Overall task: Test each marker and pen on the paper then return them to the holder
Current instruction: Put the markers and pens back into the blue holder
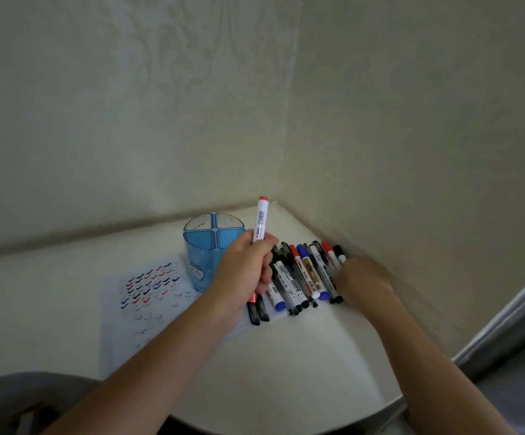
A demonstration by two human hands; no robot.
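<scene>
Two bare forearms reach in over the white desk point(286, 356). One sheet of paper point(135, 309) lies on its left side, covered with rows of small red, blue and black tick marks. The left hand point(248, 265) has its fingers curled round one marker point(261, 221), held nearly upright above the desk. The marker has a white barrel with print along it and a red end on top, and its lower part is hidden in the fist. The right hand point(361, 281) is at the right end of the row of pens and markers point(302, 277). It is blurred, so I cannot tell its grip. The row lies side by side on the desk, more than ten pieces with black, blue and red caps, too overlapped for an exact count. Beyond the left hand, at the paper's far right corner, stands one blue see-through holder point(201, 246), split by a cross into four compartments, near the corner where the two walls meet
</scene>
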